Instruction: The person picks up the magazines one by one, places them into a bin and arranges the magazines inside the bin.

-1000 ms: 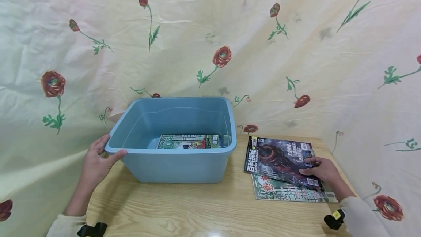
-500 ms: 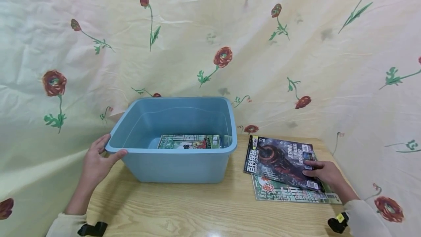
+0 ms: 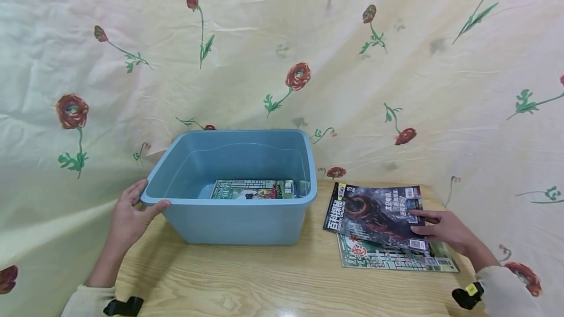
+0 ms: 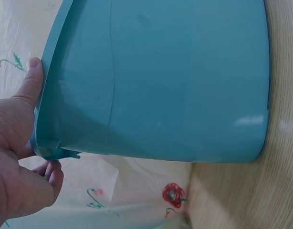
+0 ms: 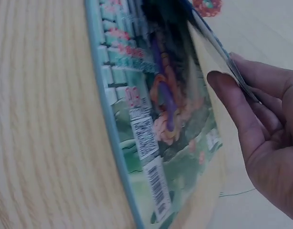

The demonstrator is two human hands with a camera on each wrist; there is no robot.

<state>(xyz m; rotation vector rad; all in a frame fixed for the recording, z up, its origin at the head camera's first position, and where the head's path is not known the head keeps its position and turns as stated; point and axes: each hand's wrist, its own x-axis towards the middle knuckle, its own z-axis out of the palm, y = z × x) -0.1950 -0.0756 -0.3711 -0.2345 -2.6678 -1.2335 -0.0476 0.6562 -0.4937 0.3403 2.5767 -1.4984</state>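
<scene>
My left hand point(image 3: 129, 214) holds the rim of a blue plastic tub point(image 3: 238, 224) at its front left corner. In the left wrist view, the thumb lies along the rim and the fingers curl under the corner. Inside the tub a green magazine point(image 3: 251, 191) lies flat. Off to the right, my right hand point(image 3: 442, 229) pinches the right edge of a dark magazine point(image 3: 374, 216) between thumb and fingers. The right wrist view shows that edge raised above another green magazine point(image 5: 184, 157), which lies on the table partly covered by the dark one.
The wooden table point(image 3: 246, 278) extends in front of the tub and the magazines. A cream cloth point(image 3: 246, 87) printed with red flowers hangs close behind the tub and along both sides.
My right hand has shifted slightly to the right, and its edge of the dark magazine has come up off the green one. The left hand and tub stay where they were.
</scene>
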